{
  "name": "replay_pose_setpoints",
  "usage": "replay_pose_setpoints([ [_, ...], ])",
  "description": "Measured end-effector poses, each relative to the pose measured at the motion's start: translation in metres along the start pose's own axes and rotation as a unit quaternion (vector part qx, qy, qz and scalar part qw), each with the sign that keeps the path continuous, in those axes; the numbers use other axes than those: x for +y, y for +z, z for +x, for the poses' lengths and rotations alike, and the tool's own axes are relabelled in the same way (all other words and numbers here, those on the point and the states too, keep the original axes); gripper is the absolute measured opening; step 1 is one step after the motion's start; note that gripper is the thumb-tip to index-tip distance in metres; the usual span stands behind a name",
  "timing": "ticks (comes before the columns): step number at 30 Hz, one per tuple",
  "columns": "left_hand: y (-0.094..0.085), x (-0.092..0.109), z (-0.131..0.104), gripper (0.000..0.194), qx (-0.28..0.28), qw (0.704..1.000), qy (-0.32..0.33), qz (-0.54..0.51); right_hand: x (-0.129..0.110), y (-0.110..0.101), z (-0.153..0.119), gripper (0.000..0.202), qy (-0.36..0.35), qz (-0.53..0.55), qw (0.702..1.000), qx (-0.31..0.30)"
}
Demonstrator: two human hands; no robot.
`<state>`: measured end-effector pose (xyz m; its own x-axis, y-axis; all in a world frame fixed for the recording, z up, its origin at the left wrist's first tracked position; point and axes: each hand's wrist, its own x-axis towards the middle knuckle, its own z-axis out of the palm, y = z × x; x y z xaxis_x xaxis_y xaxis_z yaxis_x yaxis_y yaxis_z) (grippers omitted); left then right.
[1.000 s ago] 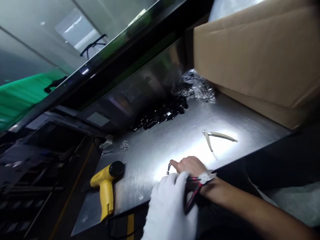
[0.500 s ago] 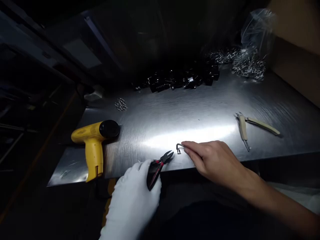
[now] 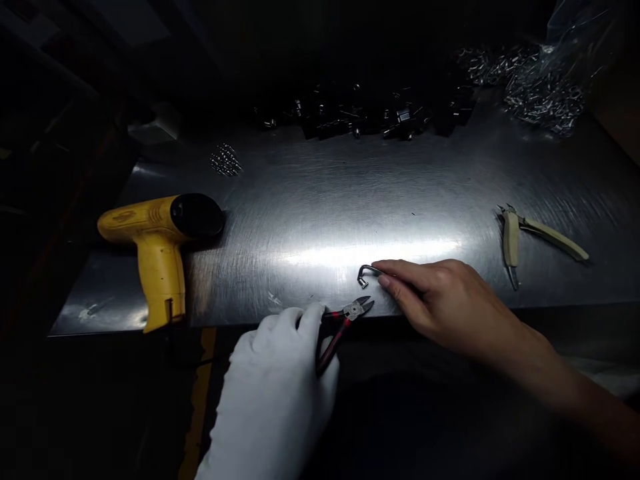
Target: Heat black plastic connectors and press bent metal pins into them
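My left hand (image 3: 280,373), in a white glove, is wrapped round a pair of cutting pliers (image 3: 353,310) with red and black handles; their jaws are parted. My bare right hand (image 3: 450,300) pinches a small bent metal hook (image 3: 369,269) between thumb and fingers. A short shiny metal piece (image 3: 363,283) is at the hook's bent end, just above the plier jaws and apart from them. Both hands are at the front edge of the metal table (image 3: 320,200).
A yellow heat gun (image 3: 160,223) lies at left. Cream-handled pliers (image 3: 511,240) lie open at right. Small metal pins (image 3: 226,160), black parts (image 3: 350,120) and a pile of shiny metal pieces (image 3: 545,97) sit farther back. A plastic bag (image 3: 575,33) stands behind the pile.
The view has shifted closer to the table. The plier jaws have moved right, beneath the hook's end, and the hook with its metal piece has tilted. Both hands keep their holds.
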<state>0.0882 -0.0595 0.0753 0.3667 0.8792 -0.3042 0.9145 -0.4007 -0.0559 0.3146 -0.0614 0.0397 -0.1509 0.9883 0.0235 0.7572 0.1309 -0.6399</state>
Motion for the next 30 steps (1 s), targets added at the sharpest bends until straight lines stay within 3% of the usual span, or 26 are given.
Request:
replay_pose_setpoints([
  [6,-0.003,0.004,0.002,0.03,0.015,1.0,-0.011,0.026,0.0,-0.006,-0.004,0.023,0.005,0.02,1.0,-0.017],
  [20,-0.02,0.012,0.025,0.026,-0.011,0.999,-0.048,-0.002,-0.002,-0.014,-0.006,0.024,0.017,0.058,0.998,0.023],
  [26,-0.025,0.006,0.026,0.026,-0.025,0.998,-0.062,0.018,-0.005,-0.009,-0.004,0.02,0.013,0.041,0.999,0.021],
  [30,-0.029,-0.001,0.023,0.029,-0.049,0.996,-0.076,-0.022,-0.003,-0.007,-0.004,0.022,-0.002,0.058,0.997,0.045],
])
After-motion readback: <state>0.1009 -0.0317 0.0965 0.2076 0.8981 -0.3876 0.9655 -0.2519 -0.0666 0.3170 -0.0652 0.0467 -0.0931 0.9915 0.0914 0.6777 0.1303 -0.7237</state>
